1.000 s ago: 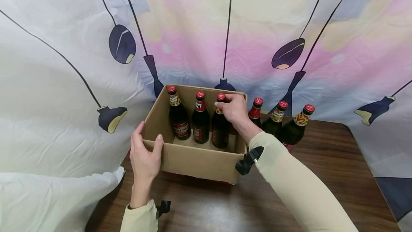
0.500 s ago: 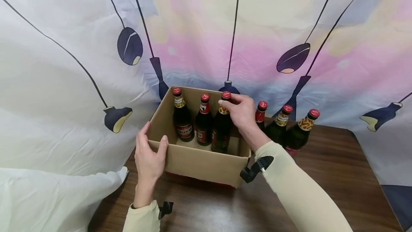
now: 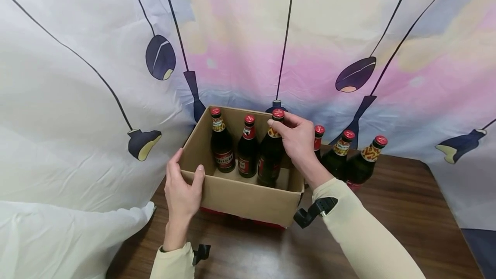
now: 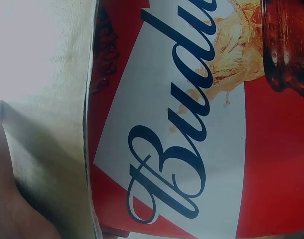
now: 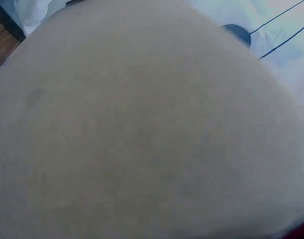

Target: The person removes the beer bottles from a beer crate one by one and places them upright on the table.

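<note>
In the head view, an open cardboard box holds several dark beer bottles with red caps. My left hand grips its near left corner, with the thumb over the near rim and the fingers along the left side. At the right of the box, my right hand holds a beer bottle by the neck, just below the cap. To its left stand a bottle with a red neck label and another with a yellow neck label. The left wrist view shows the box's printed red and white side.
Outside the box on the right, a red-necked bottle and two yellow-necked bottles stand on the brown wooden table. Behind hangs a patterned cloth. In the right wrist view, a blurred pale surface blocks most of the scene.
My right hand has lifted the held bottle slightly relative to the box. The left hand keeps its grip on the corner. The whole head view has shifted a little.
</note>
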Action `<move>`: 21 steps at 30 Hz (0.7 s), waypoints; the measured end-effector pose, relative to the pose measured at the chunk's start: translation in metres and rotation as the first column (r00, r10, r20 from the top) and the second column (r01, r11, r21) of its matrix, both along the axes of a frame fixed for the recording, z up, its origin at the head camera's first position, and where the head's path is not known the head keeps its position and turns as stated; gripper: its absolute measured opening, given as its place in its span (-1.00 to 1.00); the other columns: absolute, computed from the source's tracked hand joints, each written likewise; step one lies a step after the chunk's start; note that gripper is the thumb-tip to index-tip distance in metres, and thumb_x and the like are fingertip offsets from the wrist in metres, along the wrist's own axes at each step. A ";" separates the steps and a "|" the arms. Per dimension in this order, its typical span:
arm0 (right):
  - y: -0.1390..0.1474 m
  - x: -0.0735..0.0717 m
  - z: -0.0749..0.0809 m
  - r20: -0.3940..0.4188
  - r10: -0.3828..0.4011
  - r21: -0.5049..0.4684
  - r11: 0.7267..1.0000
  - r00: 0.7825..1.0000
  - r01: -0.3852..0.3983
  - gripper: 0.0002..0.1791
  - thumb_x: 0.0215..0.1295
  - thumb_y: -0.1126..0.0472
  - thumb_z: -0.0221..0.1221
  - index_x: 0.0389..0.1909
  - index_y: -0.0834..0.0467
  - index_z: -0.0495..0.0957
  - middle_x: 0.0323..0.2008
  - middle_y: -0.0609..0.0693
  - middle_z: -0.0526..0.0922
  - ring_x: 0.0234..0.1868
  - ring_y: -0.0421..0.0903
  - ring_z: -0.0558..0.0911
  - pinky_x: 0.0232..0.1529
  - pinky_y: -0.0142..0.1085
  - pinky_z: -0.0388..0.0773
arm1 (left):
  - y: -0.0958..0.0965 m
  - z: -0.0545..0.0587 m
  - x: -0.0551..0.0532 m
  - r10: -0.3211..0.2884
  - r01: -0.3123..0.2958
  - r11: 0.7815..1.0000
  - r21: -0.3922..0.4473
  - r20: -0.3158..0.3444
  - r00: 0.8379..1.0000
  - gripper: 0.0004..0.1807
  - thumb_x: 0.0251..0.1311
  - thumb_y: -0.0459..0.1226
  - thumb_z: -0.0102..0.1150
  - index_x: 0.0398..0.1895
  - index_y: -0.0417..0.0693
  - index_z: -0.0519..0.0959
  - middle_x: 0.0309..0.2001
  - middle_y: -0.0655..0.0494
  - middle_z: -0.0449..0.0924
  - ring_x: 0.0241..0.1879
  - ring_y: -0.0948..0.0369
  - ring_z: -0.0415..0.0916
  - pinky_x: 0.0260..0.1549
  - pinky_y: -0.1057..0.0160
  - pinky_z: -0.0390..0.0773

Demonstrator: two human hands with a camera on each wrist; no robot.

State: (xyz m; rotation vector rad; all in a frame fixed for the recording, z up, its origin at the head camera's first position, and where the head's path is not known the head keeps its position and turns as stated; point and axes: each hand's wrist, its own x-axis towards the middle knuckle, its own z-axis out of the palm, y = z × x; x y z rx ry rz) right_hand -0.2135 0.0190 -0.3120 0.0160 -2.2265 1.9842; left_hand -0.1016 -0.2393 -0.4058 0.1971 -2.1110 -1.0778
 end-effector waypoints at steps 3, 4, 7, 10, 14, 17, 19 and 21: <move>0.002 0.005 0.008 -0.025 0.019 -0.026 0.999 1.000 -0.020 -0.63 0.24 0.12 0.50 0.07 0.07 0.81 -0.02 0.11 0.82 -0.03 -0.12 0.69 -0.06 -0.34 0.64 | 0.000 0.001 0.001 0.000 0.000 1.000 -0.004 0.003 1.000 -0.27 0.28 -0.16 0.24 0.52 -0.15 0.36 0.42 -0.21 0.46 0.37 -0.22 0.45 0.27 -0.30 0.38; 0.003 0.006 0.011 -0.035 0.026 -0.032 0.999 0.999 -0.028 -0.63 0.24 0.12 0.50 0.07 0.07 0.81 -0.03 0.11 0.82 -0.04 -0.13 0.69 -0.07 -0.35 0.65 | 0.000 0.001 0.001 -0.001 0.001 1.000 -0.004 0.004 1.000 -0.27 0.28 -0.16 0.24 0.52 -0.15 0.36 0.43 -0.21 0.46 0.37 -0.22 0.45 0.26 -0.30 0.38; 0.006 0.011 0.022 -0.063 0.045 -0.050 0.998 0.997 -0.048 -0.63 0.25 0.13 0.50 0.07 0.09 0.80 -0.08 0.05 0.82 -0.05 -0.15 0.69 -0.09 -0.36 0.66 | -0.001 0.002 0.002 -0.004 0.004 1.000 -0.006 0.012 1.000 -0.27 0.29 -0.16 0.24 0.52 -0.16 0.36 0.44 -0.21 0.45 0.38 -0.22 0.45 0.28 -0.31 0.37; 0.009 0.015 0.033 -0.090 0.057 -0.069 0.996 0.994 -0.063 -0.62 0.24 0.15 0.50 0.07 0.14 0.80 -0.18 -0.06 0.82 -0.09 -0.16 0.68 -0.12 -0.36 0.65 | 0.000 0.002 0.002 -0.010 0.010 1.000 -0.002 0.020 1.000 -0.27 0.29 -0.17 0.23 0.52 -0.16 0.35 0.44 -0.21 0.44 0.38 -0.23 0.45 0.29 -0.32 0.37; 0.014 0.020 0.048 -0.121 0.063 -0.090 0.993 0.991 -0.075 -0.62 0.23 0.17 0.50 0.06 0.18 0.80 -0.30 -0.19 0.79 -0.14 -0.16 0.67 -0.15 -0.36 0.65 | -0.001 0.002 0.003 -0.006 0.006 1.000 -0.002 0.032 0.999 -0.27 0.30 -0.16 0.23 0.53 -0.14 0.35 0.44 -0.21 0.44 0.37 -0.23 0.45 0.27 -0.33 0.37; 0.018 0.024 0.059 -0.144 0.067 -0.088 0.993 0.987 -0.080 -0.63 0.23 0.16 0.50 0.04 0.18 0.80 -0.34 -0.22 0.78 -0.18 -0.17 0.69 -0.17 -0.37 0.66 | -0.001 0.001 0.003 0.000 0.000 1.000 -0.007 0.038 0.999 -0.27 0.30 -0.15 0.23 0.53 -0.13 0.34 0.43 -0.21 0.44 0.36 -0.23 0.46 0.25 -0.33 0.38; 0.021 0.028 0.068 -0.167 0.077 -0.085 0.992 0.983 -0.092 -0.64 0.24 0.17 0.50 0.04 0.18 0.80 -0.33 -0.21 0.79 -0.20 -0.16 0.70 -0.16 -0.36 0.68 | -0.001 0.001 0.003 0.000 0.000 1.000 -0.009 0.038 0.999 -0.27 0.30 -0.16 0.23 0.53 -0.13 0.34 0.43 -0.21 0.44 0.36 -0.23 0.45 0.25 -0.32 0.38; 0.024 0.032 0.077 -0.192 0.087 -0.083 0.991 0.978 -0.105 -0.64 0.25 0.17 0.49 0.05 0.18 0.80 -0.31 -0.18 0.80 -0.19 -0.14 0.71 -0.14 -0.35 0.69 | -0.001 0.002 0.003 -0.001 0.001 1.000 -0.013 0.034 0.999 -0.27 0.30 -0.16 0.23 0.53 -0.14 0.35 0.43 -0.22 0.45 0.36 -0.23 0.46 0.25 -0.32 0.38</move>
